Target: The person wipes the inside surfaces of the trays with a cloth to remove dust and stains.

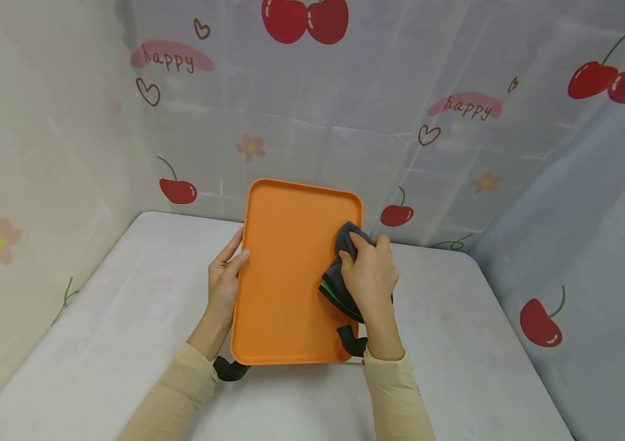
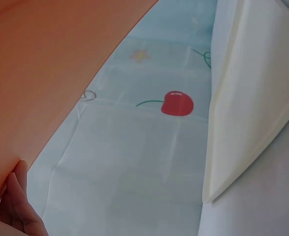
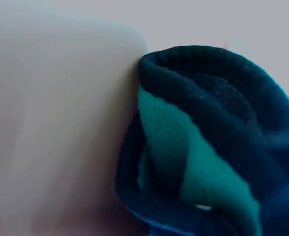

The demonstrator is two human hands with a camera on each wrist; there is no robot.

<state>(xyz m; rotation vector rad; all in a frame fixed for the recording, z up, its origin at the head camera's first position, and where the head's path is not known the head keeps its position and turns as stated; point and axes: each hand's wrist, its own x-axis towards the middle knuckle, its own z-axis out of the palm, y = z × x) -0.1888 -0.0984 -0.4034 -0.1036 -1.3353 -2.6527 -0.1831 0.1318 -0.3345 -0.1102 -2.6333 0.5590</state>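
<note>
While the left hand (image 1: 224, 278) grips the orange, rounded rectangular tray (image 1: 285, 275) at frame centre, its fingers partly hidden behind, my feed shows the right hand (image 1: 370, 269) clutching a dark grey, green-lined cloth (image 1: 339, 286) over the tray's right side.

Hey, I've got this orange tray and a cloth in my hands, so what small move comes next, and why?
Probably slide the cloth left across the orange tray. Your right hand holds it over the tray's right side, the middle is uncovered, and your left hand grips the left edge.
</note>
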